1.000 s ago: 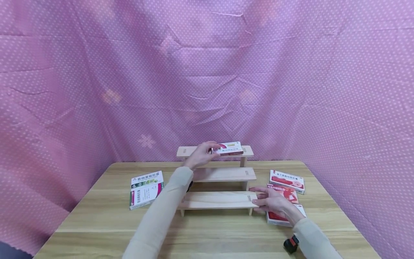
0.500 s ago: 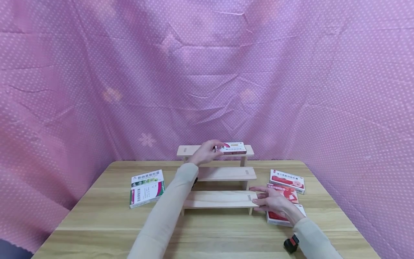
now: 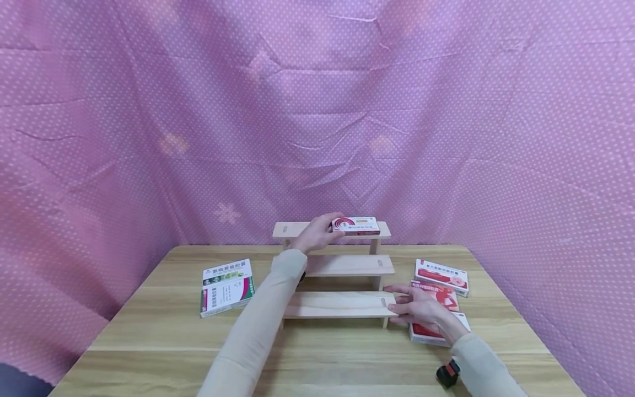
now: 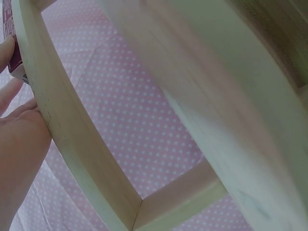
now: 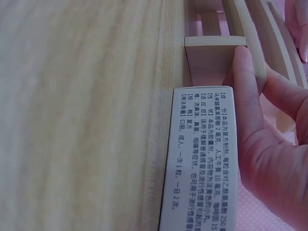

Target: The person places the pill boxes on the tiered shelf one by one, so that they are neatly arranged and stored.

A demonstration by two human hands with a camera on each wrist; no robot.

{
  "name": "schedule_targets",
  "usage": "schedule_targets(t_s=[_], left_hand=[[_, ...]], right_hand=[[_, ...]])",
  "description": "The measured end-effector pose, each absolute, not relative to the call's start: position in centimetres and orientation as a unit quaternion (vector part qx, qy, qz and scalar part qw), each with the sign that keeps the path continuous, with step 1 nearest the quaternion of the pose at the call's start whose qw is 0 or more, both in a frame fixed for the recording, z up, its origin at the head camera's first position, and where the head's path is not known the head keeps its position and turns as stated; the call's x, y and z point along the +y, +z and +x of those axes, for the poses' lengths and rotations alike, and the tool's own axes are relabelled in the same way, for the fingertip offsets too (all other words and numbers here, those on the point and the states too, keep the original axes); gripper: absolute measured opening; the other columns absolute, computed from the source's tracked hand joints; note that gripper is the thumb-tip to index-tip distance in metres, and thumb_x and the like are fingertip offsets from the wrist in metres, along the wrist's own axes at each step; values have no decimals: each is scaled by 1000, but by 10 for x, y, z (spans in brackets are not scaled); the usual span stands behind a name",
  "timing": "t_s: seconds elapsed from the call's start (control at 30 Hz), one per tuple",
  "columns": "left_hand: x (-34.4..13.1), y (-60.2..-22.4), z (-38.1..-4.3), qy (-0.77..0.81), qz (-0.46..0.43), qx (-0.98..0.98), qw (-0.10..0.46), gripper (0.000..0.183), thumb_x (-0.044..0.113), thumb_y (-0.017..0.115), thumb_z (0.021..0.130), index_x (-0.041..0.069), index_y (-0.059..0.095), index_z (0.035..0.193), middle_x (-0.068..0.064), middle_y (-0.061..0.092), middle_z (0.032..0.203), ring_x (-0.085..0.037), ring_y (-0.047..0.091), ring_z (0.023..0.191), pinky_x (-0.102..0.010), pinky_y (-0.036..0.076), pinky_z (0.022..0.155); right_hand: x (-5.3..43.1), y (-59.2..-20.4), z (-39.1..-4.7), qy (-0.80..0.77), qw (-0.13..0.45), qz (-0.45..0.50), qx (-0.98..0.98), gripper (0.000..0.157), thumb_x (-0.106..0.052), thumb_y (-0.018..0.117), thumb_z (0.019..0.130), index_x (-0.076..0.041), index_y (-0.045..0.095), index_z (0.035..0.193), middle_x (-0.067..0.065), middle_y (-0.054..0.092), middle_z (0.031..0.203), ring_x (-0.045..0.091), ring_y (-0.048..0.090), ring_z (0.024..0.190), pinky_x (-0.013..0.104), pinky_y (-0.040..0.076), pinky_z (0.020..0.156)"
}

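A three-step wooden display rack stands mid-table. On its top step lies a white and dark red medicine box, printed face up. My left hand pinches that box by its left end, thumb in front and fingers behind. In the left wrist view the box shows only as a corner beyond the rack's edge. My right hand grips the right end of the lowest step. The right wrist view has this hand with one finger at the underside of the step and another over its outer side.
Right of the rack lie several red and white medicine boxes, partly beneath my right hand. Two green and white boxes lie at the left. A pink dotted curtain hangs behind the wooden table.
My left hand has slid the medicine box a little to the right along the top step, and the box now lies straighter with the step. My right hand has stayed in place.
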State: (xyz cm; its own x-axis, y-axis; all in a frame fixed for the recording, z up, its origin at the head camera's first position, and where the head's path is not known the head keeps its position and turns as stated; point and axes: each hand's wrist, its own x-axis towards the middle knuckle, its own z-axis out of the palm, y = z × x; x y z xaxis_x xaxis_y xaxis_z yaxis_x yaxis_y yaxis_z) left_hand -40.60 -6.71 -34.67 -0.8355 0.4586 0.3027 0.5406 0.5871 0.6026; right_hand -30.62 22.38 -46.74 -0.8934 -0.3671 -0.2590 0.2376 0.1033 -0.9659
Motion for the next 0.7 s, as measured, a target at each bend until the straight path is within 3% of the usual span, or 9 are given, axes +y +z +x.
schedule_targets(t_s=[0.23,0.7], left_hand=[[-65,-347,-404,-368,-269,-889,40,54,18,66,94,9,47,144,-11,64,128,-21,61,113,-35,51,102],[-64,-349,-404,-366,-271,-889,49,53,17,67,93,12,49,143,-11,62,131,-22,59,116,-36,48,105]], right_hand=[[224,-468,-305,-668,234,-57,704,64,-5,66,91,-2,37,149,16,57,114,23,66,98,39,60,89],[225,-469,-305,-670,228,-52,704,64,-5,66,91,-2,38,148,16,56,114,23,66,97,40,60,89]])
